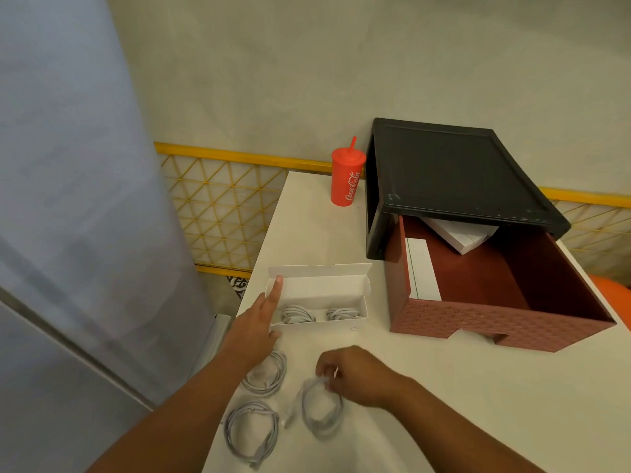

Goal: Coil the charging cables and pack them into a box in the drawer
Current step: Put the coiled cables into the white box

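The cables are thin, soft and very light. They bend easily, and a loop can spring open if you let go. They are a bit smooth too, so it is best to pinch a coil where the strands cross, so all the rings stay together.

The right hand (pixel 355 373) has its fingers curled. It pinches the top of one looped cable (pixel 322 428), which hangs down from the fingertips toward the person. The low part of the loop looks like it rests on the white table (pixel 478 387).

The left hand (pixel 259 315) is mostly open. Its first finger is straight and lies against the end flap of the white box (pixel 317 288), and the thumb sits by the box's front corner. I think it is keeping the light box from sliding.

The box is open, just ahead of the right hand. Two small coils (pixel 297 315) already lie inside it, side by side. One more loose coil (pixel 281 370) sits under the left wrist, and another coil (pixel 252 409) lies beside the left forearm, closer to the person.

The red drawer (pixel 478 322) stands open past the right hand, off to its right. The box is not in it yet.
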